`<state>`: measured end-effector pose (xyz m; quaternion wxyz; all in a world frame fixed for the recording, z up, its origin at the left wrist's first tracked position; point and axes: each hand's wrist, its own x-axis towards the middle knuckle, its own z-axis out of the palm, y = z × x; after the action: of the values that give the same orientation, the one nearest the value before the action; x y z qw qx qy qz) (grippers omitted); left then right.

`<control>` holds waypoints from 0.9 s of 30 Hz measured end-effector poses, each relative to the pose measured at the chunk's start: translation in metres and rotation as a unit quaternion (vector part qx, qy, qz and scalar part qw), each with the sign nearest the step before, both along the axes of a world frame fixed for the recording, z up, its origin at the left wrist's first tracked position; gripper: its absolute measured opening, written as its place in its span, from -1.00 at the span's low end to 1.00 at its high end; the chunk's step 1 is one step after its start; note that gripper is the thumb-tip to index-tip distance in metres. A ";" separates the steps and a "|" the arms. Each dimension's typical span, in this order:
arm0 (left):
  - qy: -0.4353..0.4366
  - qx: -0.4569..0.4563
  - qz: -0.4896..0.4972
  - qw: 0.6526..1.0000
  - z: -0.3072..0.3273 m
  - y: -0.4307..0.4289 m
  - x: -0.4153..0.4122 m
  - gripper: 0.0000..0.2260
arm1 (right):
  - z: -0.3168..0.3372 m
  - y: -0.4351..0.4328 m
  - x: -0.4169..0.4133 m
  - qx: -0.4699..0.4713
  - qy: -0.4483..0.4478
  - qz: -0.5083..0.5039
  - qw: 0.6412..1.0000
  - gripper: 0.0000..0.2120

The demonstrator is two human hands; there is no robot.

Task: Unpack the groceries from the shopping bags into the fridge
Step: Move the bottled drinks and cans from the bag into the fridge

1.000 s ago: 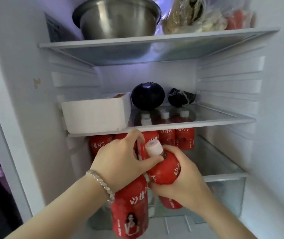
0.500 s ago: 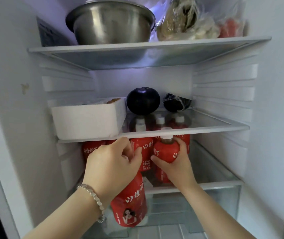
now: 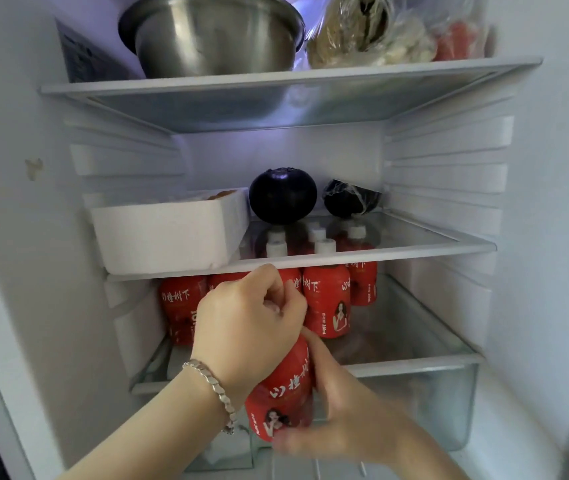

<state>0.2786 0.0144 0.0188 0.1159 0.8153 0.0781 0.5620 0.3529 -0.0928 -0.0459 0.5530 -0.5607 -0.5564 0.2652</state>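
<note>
I hold a red drink bottle [image 3: 281, 393] with a white label figure in front of the open fridge's lower shelf [image 3: 414, 362]. My left hand [image 3: 248, 323], with a silver bracelet on the wrist, grips the bottle's top and hides its cap. My right hand [image 3: 342, 407], blurred, wraps round the bottle's lower part from the right. Several like red bottles [image 3: 326, 299] with white caps stand upright on the lower shelf behind my hands, filling its left and middle.
The middle shelf [image 3: 414, 250] carries a white foam box [image 3: 169, 233], a dark round eggplant [image 3: 283, 195] and a wrapped dark vegetable [image 3: 350, 200]. A steel pot [image 3: 214, 32] and bagged food [image 3: 369, 32] sit on top. A clear drawer [image 3: 432, 410] lies below.
My right hand let go of the bottle it stood on the lower shelf and came back down to the bottle in my left hand. The view moved closer.
</note>
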 end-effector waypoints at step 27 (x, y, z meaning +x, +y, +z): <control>0.308 0.303 0.057 0.900 -0.051 0.018 0.089 -0.56 | 0.000 -0.021 0.057 0.135 0.024 -0.484 0.864 -0.32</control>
<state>0.3673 0.0320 -0.0321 -0.1989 0.9376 -0.0174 0.2847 0.4102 -0.1137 -0.0463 0.6954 -0.6726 -0.2322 -0.1002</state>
